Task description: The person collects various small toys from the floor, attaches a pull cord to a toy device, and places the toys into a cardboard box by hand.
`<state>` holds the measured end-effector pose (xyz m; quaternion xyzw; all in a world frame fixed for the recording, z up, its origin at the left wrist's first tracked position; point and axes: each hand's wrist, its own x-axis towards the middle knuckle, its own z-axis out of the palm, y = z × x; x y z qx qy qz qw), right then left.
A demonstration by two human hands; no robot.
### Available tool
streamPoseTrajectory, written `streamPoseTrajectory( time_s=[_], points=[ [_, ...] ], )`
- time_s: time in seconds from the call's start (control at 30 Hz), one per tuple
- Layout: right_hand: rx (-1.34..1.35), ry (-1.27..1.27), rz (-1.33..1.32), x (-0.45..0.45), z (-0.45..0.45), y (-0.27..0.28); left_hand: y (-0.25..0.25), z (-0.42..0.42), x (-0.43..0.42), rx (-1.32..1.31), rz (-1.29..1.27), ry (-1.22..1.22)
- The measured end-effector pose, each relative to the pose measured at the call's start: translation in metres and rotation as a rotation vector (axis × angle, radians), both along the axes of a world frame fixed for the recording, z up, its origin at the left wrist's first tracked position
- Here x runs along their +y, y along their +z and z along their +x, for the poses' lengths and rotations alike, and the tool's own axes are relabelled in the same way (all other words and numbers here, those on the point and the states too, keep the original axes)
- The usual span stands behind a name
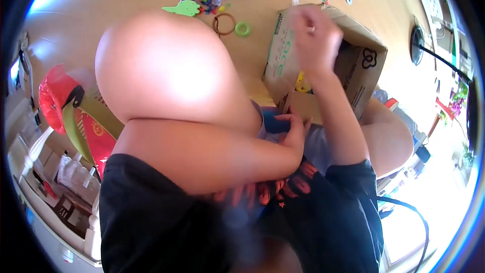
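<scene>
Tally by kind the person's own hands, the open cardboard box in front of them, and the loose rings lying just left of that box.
Hands: 2 (left hand, right hand)
Open cardboard box: 1
Loose rings: 2 (brown ring, light green ring)
Total: 5

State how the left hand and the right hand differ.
In view, the right hand appears over the open brown cardboard box; the left hand is nearer the body, by the box's near side. The right hand looks curled and blurred; the left hand looks straighter and sharper. Both are ungloved.
</scene>
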<state>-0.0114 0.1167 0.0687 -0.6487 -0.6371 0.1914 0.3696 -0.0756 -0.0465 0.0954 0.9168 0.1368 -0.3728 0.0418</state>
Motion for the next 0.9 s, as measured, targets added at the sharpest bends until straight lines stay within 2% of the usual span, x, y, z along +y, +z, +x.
streamPoseTrajectory(
  time_s=[0.07,0.1,0.13,0.2,0.27,0.4,0.5,0.57,0.67,0.73,0.77,0.87,0.9],
  points=[
    [-0.273,0.228,-0.334,0.023,-0.039,-0.017,0.001,-0.004,0.004,-0.043,-0.041,0.056],
    [-0.336,0.327,-0.48,0.037,-0.054,-0.045,0.002,-0.007,0.006,-0.058,-0.057,0.076],
    [-0.394,0.424,-0.63,0.051,-0.069,-0.08,0.002,-0.009,0.004,-0.081,-0.087,0.098],
    [-0.371,0.442,-0.735,0.068,-0.097,-0.12,0.004,-0.015,0.009,-0.115,-0.144,0.148],
    [-0.361,0.421,-0.681,0.081,-0.118,-0.162,0.007,-0.026,0.019,-0.159,-0.2,0.205],
    [-0.279,0.476,-0.643,0.089,-0.164,-0.2,0.017,-0.063,0.051,-0.254,-0.316,0.382],
    [-0.267,0.731,-0.333,0.102,-0.19,-0.21,0.032,-0.099,0.082,-0.334,-0.399,0.529],
    [-0.454,0.843,-0.233,0.106,-0.198,-0.212,0.045,-0.125,0.104,-0.379,-0.426,0.62],
    [-0.144,0.628,-0.493,0.104,-0.218,-0.214,0.068,-0.161,0.14,-0.435,-0.449,0.759],
    [-0.087,0.588,-0.349,0.092,-0.217,-0.269,0.084,-0.179,0.164,-0.463,-0.463,0.832],
    [-0.284,0.628,-0.2,0.087,-0.213,-0.273,0.091,-0.186,0.175,-0.472,-0.477,0.87],
    [-0.432,0.662,-0.222,0.091,-0.194,-0.225,0.113,-0.196,0.209,-0.483,-0.52,0.949],
    [-0.355,0.601,-0.257,0.091,-0.19,-0.219,0.121,-0.196,0.22,-0.482,-0.541,0.966]
  ],
)
